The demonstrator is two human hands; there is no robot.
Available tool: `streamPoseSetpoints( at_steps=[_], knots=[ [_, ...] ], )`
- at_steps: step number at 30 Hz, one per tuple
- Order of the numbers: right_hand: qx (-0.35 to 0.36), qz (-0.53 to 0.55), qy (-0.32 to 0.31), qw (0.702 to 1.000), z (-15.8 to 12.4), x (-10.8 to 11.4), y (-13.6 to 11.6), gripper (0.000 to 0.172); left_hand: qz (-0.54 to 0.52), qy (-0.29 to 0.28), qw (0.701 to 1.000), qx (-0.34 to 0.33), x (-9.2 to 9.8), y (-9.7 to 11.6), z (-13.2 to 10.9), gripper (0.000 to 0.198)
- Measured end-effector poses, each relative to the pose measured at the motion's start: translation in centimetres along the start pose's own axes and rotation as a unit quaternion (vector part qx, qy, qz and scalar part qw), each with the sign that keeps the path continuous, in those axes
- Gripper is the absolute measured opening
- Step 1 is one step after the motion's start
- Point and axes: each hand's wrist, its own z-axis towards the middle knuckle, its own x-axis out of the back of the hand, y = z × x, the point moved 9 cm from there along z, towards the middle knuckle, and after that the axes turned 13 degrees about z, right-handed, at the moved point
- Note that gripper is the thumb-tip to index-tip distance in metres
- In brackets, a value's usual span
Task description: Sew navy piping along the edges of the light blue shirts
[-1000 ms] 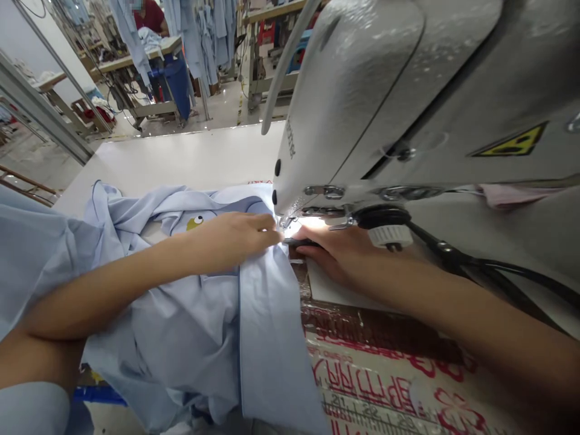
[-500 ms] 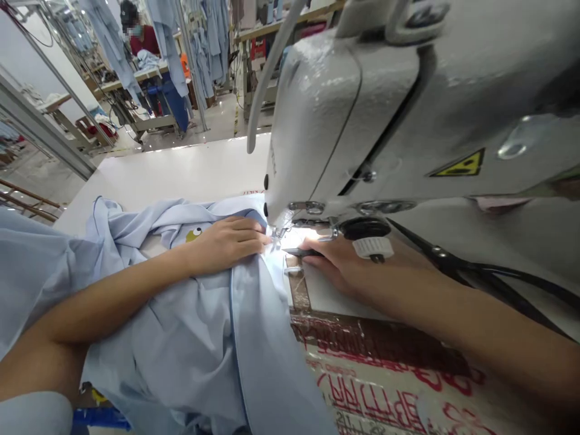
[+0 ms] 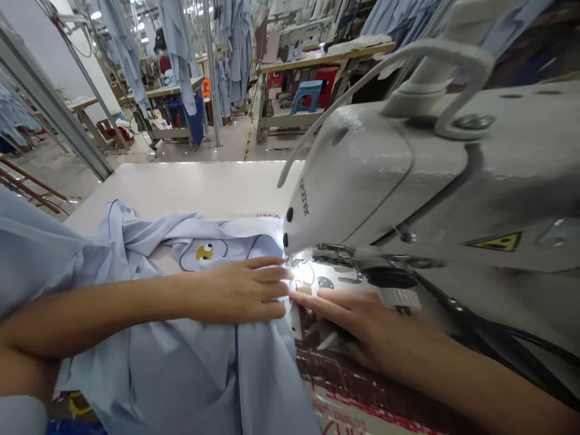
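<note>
My left hand lies flat, fingers outstretched, on a light blue garment with dark blue piping. Its fingertips rest near the lit needle area of a white sewing machine. A yellow figure with white eyes shows on the cloth beyond that hand. From the other side, my right hand reaches in, its front finger touching the cloth edge beside the left fingertips. Its lower fingers are curled and blurred. A pale pointed piece shows beneath them; what it is I cannot make out.
The machine head fills the right side, with a grey tube curving down its front. Dark cables run behind my right forearm. The white tabletop extends beyond the garment. Farther off are hanging garments, workbenches, a blue stool and a person.
The view has tilted up and shows more of the room. My right hand has shifted from beside the needle to the cloth edge nearer me. A dark tool under its fingers no longer shows clearly.
</note>
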Motion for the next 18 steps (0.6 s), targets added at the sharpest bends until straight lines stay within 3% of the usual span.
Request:
streamPoseSetpoints(
  at_steps=[3,6,9,12,15,18],
  knots=[
    [0.013,-0.053,0.011,0.998,-0.8,-0.9,0.1,0.073,0.002,-0.034,0.999,-0.018,1.6,1.7,-0.2,0.017],
    [0.013,-0.080,0.035,0.996,-1.2,-1.0,0.2,0.070,0.015,0.007,1.000,0.010,2.4,2.1,0.0,0.016],
    [0.035,-0.090,0.094,0.991,-0.9,0.5,-0.8,0.067,-0.014,0.067,0.995,0.071,2.1,1.4,0.4,0.019],
    [0.063,-0.035,0.061,0.995,-0.3,0.9,-2.0,0.062,-0.063,0.136,0.980,0.135,1.9,0.6,0.2,0.022],
    [0.069,0.013,0.034,0.997,-0.2,1.2,-2.3,0.052,-0.067,0.162,0.975,0.133,1.5,1.1,-0.3,0.024],
    [0.076,0.009,0.071,0.995,-0.6,2.0,-2.5,0.039,-0.082,0.167,0.976,0.112,1.1,1.6,-0.8,0.019]
  ],
)
